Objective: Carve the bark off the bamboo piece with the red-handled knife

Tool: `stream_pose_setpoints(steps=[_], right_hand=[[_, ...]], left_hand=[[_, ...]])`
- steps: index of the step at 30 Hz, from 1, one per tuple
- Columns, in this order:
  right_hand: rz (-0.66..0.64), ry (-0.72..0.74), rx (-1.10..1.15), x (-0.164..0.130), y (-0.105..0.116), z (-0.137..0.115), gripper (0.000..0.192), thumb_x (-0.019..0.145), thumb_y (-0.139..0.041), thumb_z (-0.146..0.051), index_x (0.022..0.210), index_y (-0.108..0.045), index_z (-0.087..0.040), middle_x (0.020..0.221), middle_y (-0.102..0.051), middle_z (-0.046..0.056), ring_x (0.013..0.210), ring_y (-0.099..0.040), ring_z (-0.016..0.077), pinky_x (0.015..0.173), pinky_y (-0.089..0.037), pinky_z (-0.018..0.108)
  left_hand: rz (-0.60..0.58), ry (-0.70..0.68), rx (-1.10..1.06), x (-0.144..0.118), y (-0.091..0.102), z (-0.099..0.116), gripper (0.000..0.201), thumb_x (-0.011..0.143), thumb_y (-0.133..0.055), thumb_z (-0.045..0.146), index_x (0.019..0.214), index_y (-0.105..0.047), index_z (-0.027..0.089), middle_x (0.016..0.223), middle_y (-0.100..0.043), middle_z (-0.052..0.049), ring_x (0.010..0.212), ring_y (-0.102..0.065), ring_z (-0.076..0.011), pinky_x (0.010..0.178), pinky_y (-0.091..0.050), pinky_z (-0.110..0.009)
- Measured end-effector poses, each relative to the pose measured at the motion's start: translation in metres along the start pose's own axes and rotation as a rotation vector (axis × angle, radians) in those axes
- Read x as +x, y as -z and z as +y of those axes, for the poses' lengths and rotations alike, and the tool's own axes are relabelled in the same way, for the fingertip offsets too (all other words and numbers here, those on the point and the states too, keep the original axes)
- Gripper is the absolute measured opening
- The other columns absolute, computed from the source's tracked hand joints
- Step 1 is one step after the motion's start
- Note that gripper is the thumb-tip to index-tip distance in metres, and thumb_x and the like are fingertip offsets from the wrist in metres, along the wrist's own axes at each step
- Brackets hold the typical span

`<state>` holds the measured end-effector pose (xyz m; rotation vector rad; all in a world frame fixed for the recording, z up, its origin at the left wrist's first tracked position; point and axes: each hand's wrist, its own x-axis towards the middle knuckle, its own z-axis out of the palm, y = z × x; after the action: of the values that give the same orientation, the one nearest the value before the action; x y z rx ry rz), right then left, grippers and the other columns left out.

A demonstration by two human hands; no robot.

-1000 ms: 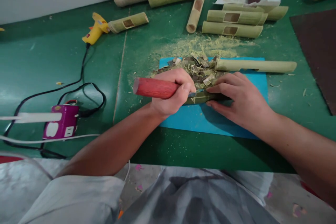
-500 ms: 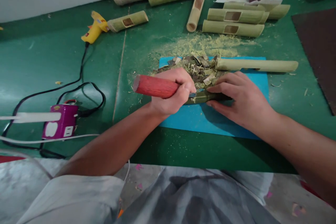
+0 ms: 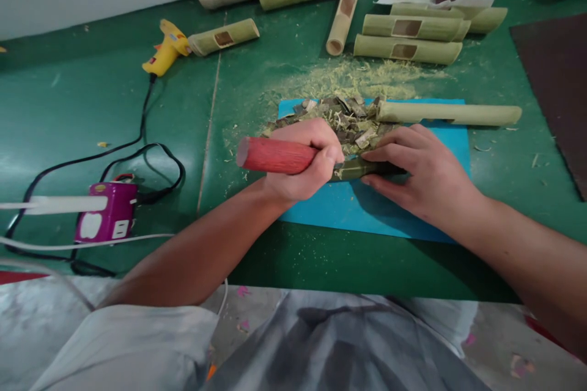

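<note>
— What do we hold?
— Our left hand (image 3: pixel 305 165) grips a red-handled tool (image 3: pixel 275 155); our right hand (image 3: pixel 419 174) presses the bamboo piece (image 3: pixel 355 170) onto the blue mat (image 3: pixel 367 208).
— Any writing?
— We can read none.

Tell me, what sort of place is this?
Probably a bamboo craft workshop. Cut bamboo tubes with square holes lie on a green bench, shavings pile on a blue mat, and a glue gun sits nearby. The left hand grips a red-handled tool against a bamboo piece.
</note>
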<state>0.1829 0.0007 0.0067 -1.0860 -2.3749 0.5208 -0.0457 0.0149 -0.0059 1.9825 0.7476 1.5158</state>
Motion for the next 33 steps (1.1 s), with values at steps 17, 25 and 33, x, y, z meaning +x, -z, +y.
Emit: stream_pose_setpoints(steps=[17, 25, 33], right_hand=[[0.007, 0.002, -0.014, 0.0, -0.001, 0.0, 0.016, 0.093, -0.067, -0.034, 0.102, -0.075, -0.023, 0.101, -0.074, 0.01, 0.096, -0.067, 0.0291, 0.082, -0.052, 0.046], [0.03, 0.034, -0.026, 0.0, -0.001, 0.0, 0.018, 0.093, -0.068, -0.032, 0.102, -0.075, -0.019, 0.1, -0.074, 0.011, 0.092, -0.067, 0.0285, 0.08, -0.051, 0.046], [0.017, 0.021, -0.003, 0.0, -0.001, 0.001, 0.018, 0.093, -0.068, -0.034, 0.103, -0.075, -0.021, 0.101, -0.074, 0.01, 0.095, -0.067, 0.0287, 0.082, -0.051, 0.046]], left_hand=[[-0.072, 0.017, -0.04, 0.004, -0.001, 0.003, 0.023, 0.094, -0.063, 0.027, 0.073, -0.067, 0.02, 0.071, -0.072, 0.001, 0.063, -0.069, -0.0102, 0.059, -0.057, -0.024], [-0.077, 0.017, -0.025, 0.003, 0.0, 0.002, 0.026, 0.097, -0.063, 0.032, 0.074, -0.066, 0.019, 0.071, -0.071, 0.0, 0.065, -0.069, -0.0107, 0.061, -0.057, -0.024], [-0.146, 0.033, 0.018, 0.008, 0.001, 0.011, 0.025, 0.093, -0.061, 0.025, 0.069, -0.06, 0.019, 0.068, -0.068, 0.001, 0.062, -0.067, -0.0095, 0.058, -0.054, -0.024]])
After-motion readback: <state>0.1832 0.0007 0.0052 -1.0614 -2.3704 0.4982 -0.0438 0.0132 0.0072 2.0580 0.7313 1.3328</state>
